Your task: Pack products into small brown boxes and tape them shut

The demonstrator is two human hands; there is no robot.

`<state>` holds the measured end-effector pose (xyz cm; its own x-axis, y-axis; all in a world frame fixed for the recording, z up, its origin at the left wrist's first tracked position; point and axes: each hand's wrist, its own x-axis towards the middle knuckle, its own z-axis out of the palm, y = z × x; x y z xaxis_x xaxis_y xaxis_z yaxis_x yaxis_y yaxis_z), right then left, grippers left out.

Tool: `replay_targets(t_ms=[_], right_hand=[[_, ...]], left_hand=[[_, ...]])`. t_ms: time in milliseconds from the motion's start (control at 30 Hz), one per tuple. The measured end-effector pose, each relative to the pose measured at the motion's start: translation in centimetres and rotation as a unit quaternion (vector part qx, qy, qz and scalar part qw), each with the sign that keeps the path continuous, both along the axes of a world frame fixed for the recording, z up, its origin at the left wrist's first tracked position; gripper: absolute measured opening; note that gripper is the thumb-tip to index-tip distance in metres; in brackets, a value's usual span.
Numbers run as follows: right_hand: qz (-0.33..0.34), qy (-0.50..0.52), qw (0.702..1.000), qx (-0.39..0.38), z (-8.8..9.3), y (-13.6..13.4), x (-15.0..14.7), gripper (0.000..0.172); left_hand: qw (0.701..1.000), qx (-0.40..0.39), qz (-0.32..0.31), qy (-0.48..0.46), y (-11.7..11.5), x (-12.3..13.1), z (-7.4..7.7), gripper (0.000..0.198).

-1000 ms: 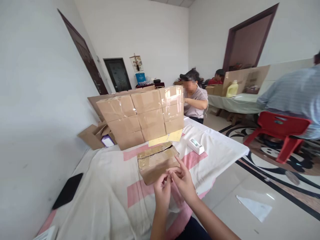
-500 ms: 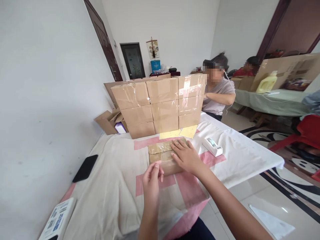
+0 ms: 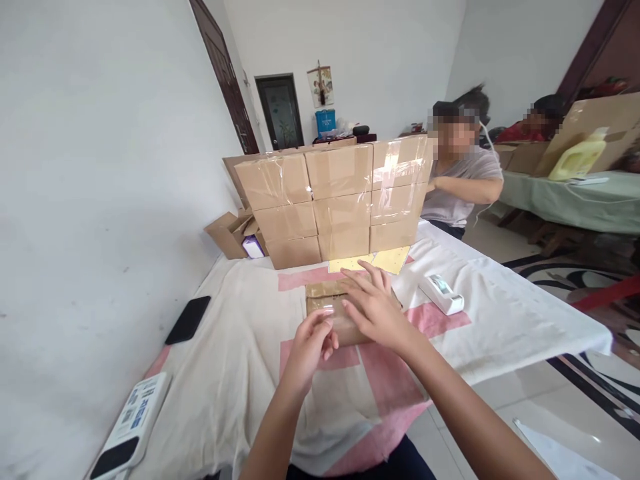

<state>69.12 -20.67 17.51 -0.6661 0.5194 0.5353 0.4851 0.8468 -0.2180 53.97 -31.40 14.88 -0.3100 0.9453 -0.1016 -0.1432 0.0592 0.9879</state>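
A small brown cardboard box (image 3: 320, 292) lies on the cloth-covered table in front of me, with shiny tape across its top. At the box's near left side is my left hand (image 3: 311, 340), thumb and fingers pinched on a short piece of clear tape (image 3: 327, 309). My right hand (image 3: 374, 308) hovers over the right part of the box, fingers spread and slightly raised, holding nothing. Much of the box's right top is hidden beneath this hand. Whether the right fingertips touch the cardboard, I cannot tell.
Taped cardboard boxes (image 3: 343, 207) form a wall behind, with yellow sheets (image 3: 393, 259) at its foot. A white device (image 3: 443, 295) lies right. A black phone (image 3: 188, 320) and a white box (image 3: 131, 427) lie left. A person (image 3: 467, 180) sits beyond the table.
The fingers of my right hand have lifted from lying flat on the box. My left hand has come closer to the right hand, still pinched. The camera view has turned slightly left.
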Motion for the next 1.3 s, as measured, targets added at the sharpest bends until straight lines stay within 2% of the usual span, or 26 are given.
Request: replay_targets(t_ms=[67, 133, 167, 233, 333, 400, 433, 500, 600, 767, 900, 1067, 1300], right_hand=[[0.055, 0.0, 0.998, -0.013, 0.9, -0.1, -0.8, 0.034], [0.098, -0.02, 0.994, -0.039, 1.6, 0.0, -1.7, 0.022], [0.117, -0.031, 0.991, -0.052, 1.9, 0.2, -2.0, 0.017], [0.136, -0.032, 0.988, -0.066, 2.6, 0.5, -2.5, 0.017], [0.127, 0.007, 0.99, -0.064, 3.5, 1.0, -2.7, 0.018], [0.119, 0.027, 0.989, -0.079, 3.8, 1.5, -2.9, 0.019], [0.121, 0.033, 0.988, -0.095, 3.8, 1.8, -3.0, 0.018], [0.125, 0.046, 0.982, -0.135, 3.6, 2.3, -3.4, 0.019], [0.124, 0.064, 0.969, -0.204, 3.0, 3.0, -4.1, 0.022], [0.13, 0.057, 0.957, -0.253, 1.9, 3.8, -5.3, 0.029], [0.132, 0.067, 0.936, -0.319, 1.6, 4.3, -5.8, 0.026], [0.13, 0.104, 0.923, -0.347, 2.1, 4.5, -5.8, 0.025], [0.151, 0.12, 0.912, -0.361, 2.5, 3.9, -5.8, 0.024]], left_hand=[[1.0, 0.016, 0.014, 0.02, -0.2, 0.4, -0.5, 0.046], [0.999, 0.03, 0.022, 0.036, -0.5, 0.8, -1.2, 0.043], [0.998, 0.032, 0.024, 0.038, -0.7, 0.9, -1.5, 0.045], [0.998, 0.027, 0.051, 0.023, -1.0, 1.0, -2.1, 0.055], [0.981, 0.053, 0.183, 0.023, -0.9, 0.3, -2.5, 0.062], [0.953, 0.084, 0.265, 0.122, -0.4, -0.5, -2.5, 0.053], [0.936, 0.088, 0.279, 0.193, 0.0, -1.0, -2.5, 0.047], [0.912, 0.063, 0.261, 0.31, 0.8, -1.8, -2.5, 0.04], [0.904, 0.035, 0.231, 0.359, 1.8, -2.5, -2.7, 0.039], [0.92, 0.074, 0.235, 0.305, 2.4, -2.8, -3.3, 0.028], [0.93, 0.107, 0.23, 0.266, 2.2, -2.9, -2.7, 0.014], [0.936, 0.123, 0.234, 0.234, 1.6, -2.1, -2.0, 0.014], [0.937, 0.122, 0.279, 0.169, 2.5, -1.9, -2.9, 0.015]])
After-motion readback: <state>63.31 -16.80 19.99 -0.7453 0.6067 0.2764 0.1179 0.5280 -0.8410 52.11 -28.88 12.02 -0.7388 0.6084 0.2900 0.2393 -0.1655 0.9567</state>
